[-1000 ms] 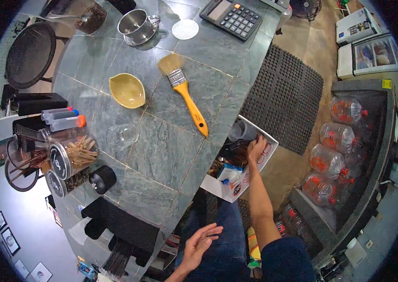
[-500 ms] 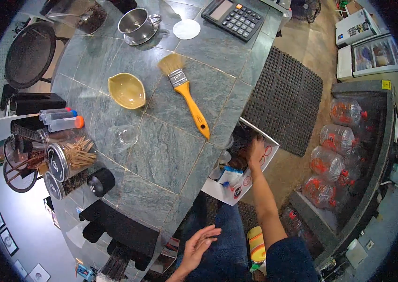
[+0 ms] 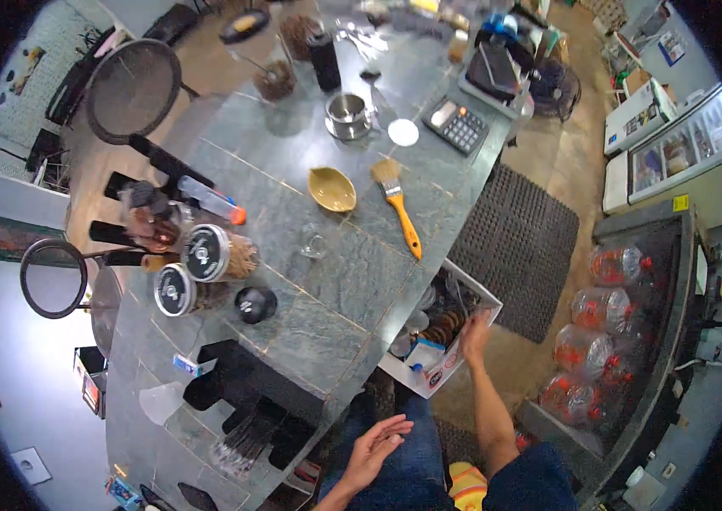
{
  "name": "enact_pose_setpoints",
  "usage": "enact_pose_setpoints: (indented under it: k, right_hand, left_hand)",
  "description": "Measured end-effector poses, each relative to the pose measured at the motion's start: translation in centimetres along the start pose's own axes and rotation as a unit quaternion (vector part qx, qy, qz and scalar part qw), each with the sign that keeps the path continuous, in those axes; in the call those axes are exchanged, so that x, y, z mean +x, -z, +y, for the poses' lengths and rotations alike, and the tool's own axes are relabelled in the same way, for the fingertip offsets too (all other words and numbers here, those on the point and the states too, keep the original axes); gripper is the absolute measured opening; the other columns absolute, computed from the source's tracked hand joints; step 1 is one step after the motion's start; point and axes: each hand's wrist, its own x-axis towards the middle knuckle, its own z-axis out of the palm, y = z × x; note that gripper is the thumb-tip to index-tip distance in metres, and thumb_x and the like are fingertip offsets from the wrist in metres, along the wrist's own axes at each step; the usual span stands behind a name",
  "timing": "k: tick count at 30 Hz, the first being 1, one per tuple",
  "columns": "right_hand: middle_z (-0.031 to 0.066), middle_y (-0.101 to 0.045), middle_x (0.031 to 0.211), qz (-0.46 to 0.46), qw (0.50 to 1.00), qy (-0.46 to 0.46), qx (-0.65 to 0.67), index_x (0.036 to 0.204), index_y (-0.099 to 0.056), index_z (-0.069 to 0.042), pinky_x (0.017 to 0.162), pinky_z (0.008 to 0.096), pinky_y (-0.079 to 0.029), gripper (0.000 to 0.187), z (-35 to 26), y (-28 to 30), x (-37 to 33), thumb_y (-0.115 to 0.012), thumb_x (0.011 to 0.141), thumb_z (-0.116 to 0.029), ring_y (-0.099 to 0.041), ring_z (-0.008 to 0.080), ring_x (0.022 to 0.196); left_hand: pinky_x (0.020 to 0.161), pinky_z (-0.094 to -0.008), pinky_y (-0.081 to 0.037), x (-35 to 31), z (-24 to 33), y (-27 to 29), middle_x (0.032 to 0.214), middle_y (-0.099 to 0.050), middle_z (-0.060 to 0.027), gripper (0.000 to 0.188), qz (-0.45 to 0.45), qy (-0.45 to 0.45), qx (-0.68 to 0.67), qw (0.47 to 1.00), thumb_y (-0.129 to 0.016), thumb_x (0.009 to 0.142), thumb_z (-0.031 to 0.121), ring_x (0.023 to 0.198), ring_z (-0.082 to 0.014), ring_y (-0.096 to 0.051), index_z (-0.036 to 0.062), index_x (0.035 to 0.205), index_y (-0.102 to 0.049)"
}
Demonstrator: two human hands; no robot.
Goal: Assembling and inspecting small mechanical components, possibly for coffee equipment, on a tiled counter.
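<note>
My right hand [image 3: 475, 339] is at the right wall of a white open-topped box [image 3: 490, 300], its fingers curled over the rim. The box sits by the counter's edge, partly under it. Inside are round brown pieces [image 3: 446, 326], clear cups [image 3: 417, 320] and a blue-and-white packet [image 3: 425, 353]. My left hand [image 3: 380, 447] is held over my lap, fingers extended and nothing in it. On the counter lie a yellow-handled brush [image 3: 401, 213], a leaf-shaped yellowish bowl [image 3: 332, 190], a small clear glass [image 3: 313, 245] and a steel cup on a saucer [image 3: 347, 117].
The tiled counter [image 3: 327, 294] also bears a calculator [image 3: 456, 126], a white disc [image 3: 403, 132], lidded jars [image 3: 207, 253], a round black object [image 3: 256, 304] and a black organizer [image 3: 263, 375]. To the right are a black floor mat [image 3: 514, 247] and large clear bottles [image 3: 582, 349].
My right hand has come up from inside the white box to its right rim. The view has shifted, showing more of the counter's far end. My left hand stays open over my lap.
</note>
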Motion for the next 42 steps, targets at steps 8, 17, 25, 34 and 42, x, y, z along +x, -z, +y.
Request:
enact_pose_setpoints:
  k: [8,17,25,34,42]
  right_hand:
    - [0.0015,-0.062,0.080,-0.247,0.617,-0.369,0.650,0.094,-0.064,-0.006,0.064,0.0320,-0.054,0.009,-21.7,20.5,-12.7,-0.072,0.097,-0.009,-0.061,0.0133,0.071]
    - [0.0073,-0.070,0.097,-0.436,0.666,-0.151,0.586,0.093,-0.069,-0.001,0.078,0.0354,-0.054,0.009,-30.8,32.3,-20.7,-0.078,0.089,0.001,-0.068,0.0179,0.087]
    - [0.0173,-0.068,0.120,-0.339,0.521,0.007,0.783,0.142,-0.057,0.002,0.093,0.0493,-0.058,0.067,-49.9,42.6,-11.0,-0.059,0.105,-0.054,-0.069,0.0295,0.110]
    - [0.0098,-0.059,0.074,-0.332,0.476,0.048,0.813,0.089,-0.065,-0.003,0.059,0.0383,-0.048,0.066,-59.7,44.2,-8.0,-0.039,0.110,-0.060,-0.057,0.0217,0.061]
    - [0.0057,-0.050,0.069,-0.294,0.390,0.089,0.868,0.085,-0.062,-0.005,0.051,0.0314,-0.039,0.058,-65.4,46.0,-7.5,-0.043,0.111,-0.053,-0.047,0.0176,0.055]
  left_hand:
    - [0.108,-0.0383,-0.051,-4.3,-0.3,0.0,0.146,-0.062,-0.0158,0.058,0.045,-0.118,0.148,0.981,-0.069,0.103,0.014,0.131,-0.0218,-0.061,0.0011,0.155,-0.046]
    - [0.083,-0.0288,-0.056,-16.7,8.7,0.9,0.103,-0.077,-0.0115,0.032,0.056,-0.260,0.274,0.924,-0.063,0.107,0.021,0.093,-0.0112,-0.071,-0.0003,0.130,-0.070]
    - [0.060,-0.0261,-0.042,-20.7,10.3,4.2,0.072,-0.053,0.0027,0.028,-0.014,-0.234,0.084,0.968,-0.054,0.112,0.022,0.066,-0.0058,-0.050,0.0007,0.111,-0.071]
    - [0.085,-0.0336,-0.059,-23.8,12.5,8.2,0.110,-0.076,-0.0139,0.041,0.034,-0.401,0.008,0.915,-0.062,0.108,0.026,0.098,-0.0182,-0.074,0.0009,0.141,-0.061]
    - [0.084,-0.0334,-0.059,-26.6,14.6,10.3,0.109,-0.079,-0.0161,0.054,0.307,-0.579,0.300,0.693,-0.093,0.077,0.006,0.097,-0.0218,-0.078,0.0029,0.127,-0.072]
